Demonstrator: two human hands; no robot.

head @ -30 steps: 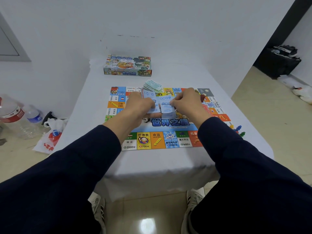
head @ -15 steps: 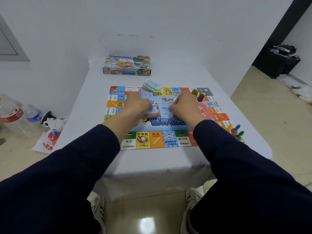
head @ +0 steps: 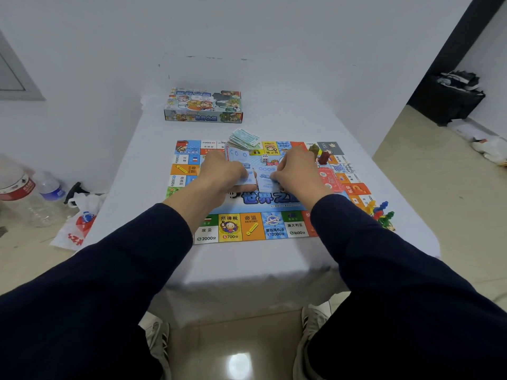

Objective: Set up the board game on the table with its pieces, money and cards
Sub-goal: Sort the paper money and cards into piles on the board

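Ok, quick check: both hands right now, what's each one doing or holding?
Left hand: fingers curled, holding a stack of blue cards over the board.
Right hand: pinching a single blue card next to that stack.

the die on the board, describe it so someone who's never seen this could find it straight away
Start at the colourful game board on the white table. Look at its pale blue middle, in the gap beyond the left hand and right hand. The die sits there: a small white cube with dark pips, unlike the flat paper around it.
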